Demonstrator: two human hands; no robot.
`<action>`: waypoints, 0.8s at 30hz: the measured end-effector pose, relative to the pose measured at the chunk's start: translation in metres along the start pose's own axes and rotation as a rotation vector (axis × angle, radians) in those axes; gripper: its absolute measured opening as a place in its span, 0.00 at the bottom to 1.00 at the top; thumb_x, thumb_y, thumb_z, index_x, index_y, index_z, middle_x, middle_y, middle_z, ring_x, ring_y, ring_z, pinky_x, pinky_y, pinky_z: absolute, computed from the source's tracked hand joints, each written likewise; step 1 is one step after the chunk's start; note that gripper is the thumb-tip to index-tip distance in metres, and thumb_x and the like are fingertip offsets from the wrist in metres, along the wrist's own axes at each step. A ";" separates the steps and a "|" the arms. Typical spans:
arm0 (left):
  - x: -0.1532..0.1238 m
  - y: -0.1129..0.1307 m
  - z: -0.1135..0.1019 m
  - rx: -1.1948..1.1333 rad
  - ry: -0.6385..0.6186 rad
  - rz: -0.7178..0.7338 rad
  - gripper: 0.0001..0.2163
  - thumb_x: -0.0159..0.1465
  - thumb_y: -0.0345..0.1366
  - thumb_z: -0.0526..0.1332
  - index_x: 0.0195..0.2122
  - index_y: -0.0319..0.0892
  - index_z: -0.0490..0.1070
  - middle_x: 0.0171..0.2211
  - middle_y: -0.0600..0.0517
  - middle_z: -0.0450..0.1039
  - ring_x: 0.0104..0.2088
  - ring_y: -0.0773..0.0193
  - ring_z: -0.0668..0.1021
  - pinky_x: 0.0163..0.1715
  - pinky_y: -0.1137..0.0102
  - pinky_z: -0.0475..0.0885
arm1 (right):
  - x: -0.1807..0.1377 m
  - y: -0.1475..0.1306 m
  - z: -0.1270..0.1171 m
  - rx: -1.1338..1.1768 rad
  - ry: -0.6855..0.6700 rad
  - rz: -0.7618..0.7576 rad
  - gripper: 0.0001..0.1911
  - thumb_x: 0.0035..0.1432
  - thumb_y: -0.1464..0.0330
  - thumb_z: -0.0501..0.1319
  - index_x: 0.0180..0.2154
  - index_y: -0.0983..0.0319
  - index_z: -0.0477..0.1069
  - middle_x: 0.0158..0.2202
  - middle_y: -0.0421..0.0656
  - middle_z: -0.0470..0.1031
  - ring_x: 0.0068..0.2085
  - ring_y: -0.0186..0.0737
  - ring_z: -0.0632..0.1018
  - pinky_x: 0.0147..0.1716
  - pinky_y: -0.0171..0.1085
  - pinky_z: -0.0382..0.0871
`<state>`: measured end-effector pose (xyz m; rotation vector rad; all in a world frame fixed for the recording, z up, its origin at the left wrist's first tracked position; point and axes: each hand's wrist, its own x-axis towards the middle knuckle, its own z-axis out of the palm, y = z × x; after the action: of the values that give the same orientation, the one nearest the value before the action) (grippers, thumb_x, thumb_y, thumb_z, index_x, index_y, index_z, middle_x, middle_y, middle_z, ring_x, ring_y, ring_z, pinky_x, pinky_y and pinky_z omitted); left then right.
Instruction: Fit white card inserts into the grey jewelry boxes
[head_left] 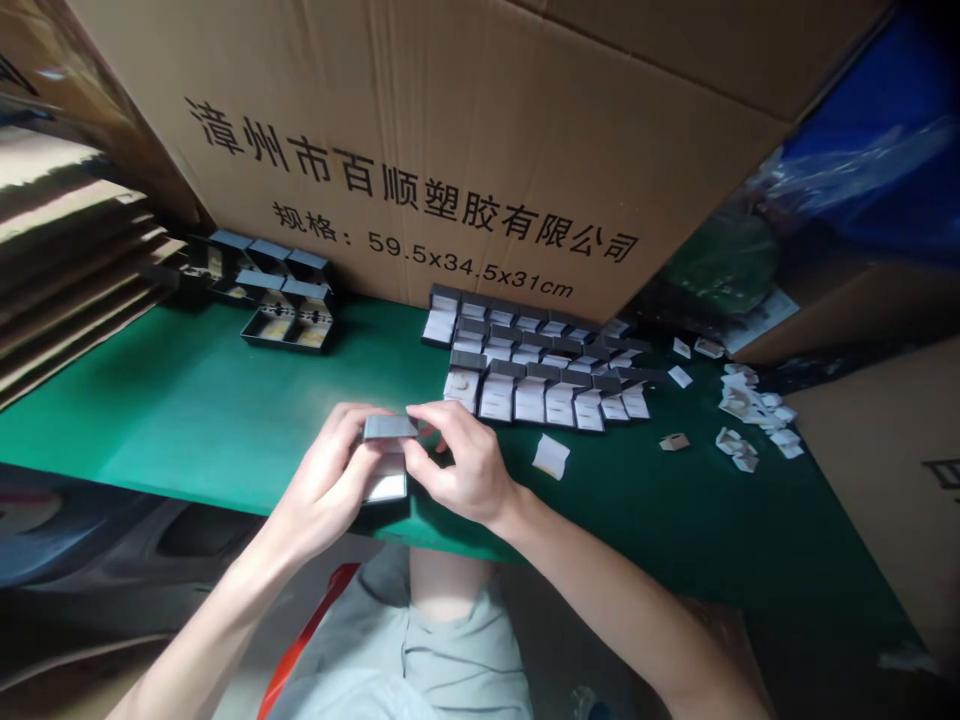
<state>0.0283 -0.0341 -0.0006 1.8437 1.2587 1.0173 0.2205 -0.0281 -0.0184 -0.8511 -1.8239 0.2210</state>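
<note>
Near the front edge of the green table (pixel 225 420), a small dark hinged box (pixel 390 428) with a white lining stands with its lid raised. My left hand (pixel 330 480) grips its left side, thumb across the front of the lid. On the lid's right side, my right hand (pixel 465 465) pinches with thumb and fingers. Part of the box's inside is hidden behind my left thumb. Right of my hands, rows of similar open boxes (pixel 559 400) with white inserts fill the middle of the table. A small white paper piece (pixel 551 456) lies just in front of them.
A big cardboard carton (pixel 450 120) walls off the back. Several dark open boxes (pixel 289 325) stand at the back left, beside stacked cardboard sheets (pixel 67 270). Small white paper pieces (pixel 750 405) are scattered on the right, near another carton (pixel 892 420).
</note>
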 end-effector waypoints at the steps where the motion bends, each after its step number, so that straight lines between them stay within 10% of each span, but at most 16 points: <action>1: -0.001 0.001 0.000 -0.013 0.011 -0.026 0.15 0.75 0.46 0.54 0.46 0.44 0.76 0.45 0.48 0.76 0.46 0.57 0.79 0.50 0.66 0.77 | 0.001 -0.001 -0.001 0.004 -0.003 -0.016 0.14 0.68 0.69 0.62 0.54 0.59 0.71 0.46 0.45 0.81 0.38 0.34 0.82 0.36 0.32 0.80; 7: 0.000 0.003 0.000 -0.116 0.073 -0.270 0.15 0.68 0.48 0.61 0.46 0.43 0.74 0.33 0.52 0.78 0.29 0.62 0.78 0.28 0.72 0.73 | -0.002 -0.006 -0.003 -0.040 0.041 -0.034 0.05 0.66 0.67 0.61 0.42 0.61 0.74 0.35 0.43 0.79 0.30 0.34 0.77 0.28 0.33 0.73; 11: 0.002 0.003 -0.001 -0.100 0.059 -0.281 0.11 0.62 0.43 0.61 0.42 0.43 0.73 0.26 0.54 0.75 0.23 0.64 0.73 0.22 0.73 0.68 | -0.011 -0.006 0.003 -0.104 -0.311 -0.127 0.08 0.65 0.64 0.61 0.34 0.58 0.76 0.24 0.36 0.76 0.24 0.30 0.73 0.23 0.33 0.62; 24: -0.005 -0.001 0.010 0.063 0.150 -0.269 0.16 0.66 0.43 0.60 0.50 0.46 0.80 0.40 0.51 0.86 0.37 0.56 0.86 0.35 0.70 0.80 | -0.016 0.000 0.008 -0.170 -0.500 -0.143 0.16 0.74 0.60 0.57 0.35 0.58 0.77 0.30 0.35 0.82 0.29 0.29 0.77 0.24 0.35 0.56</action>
<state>0.0354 -0.0392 -0.0071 1.6118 1.5954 0.9902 0.2167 -0.0359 -0.0335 -0.8254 -2.3891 0.2005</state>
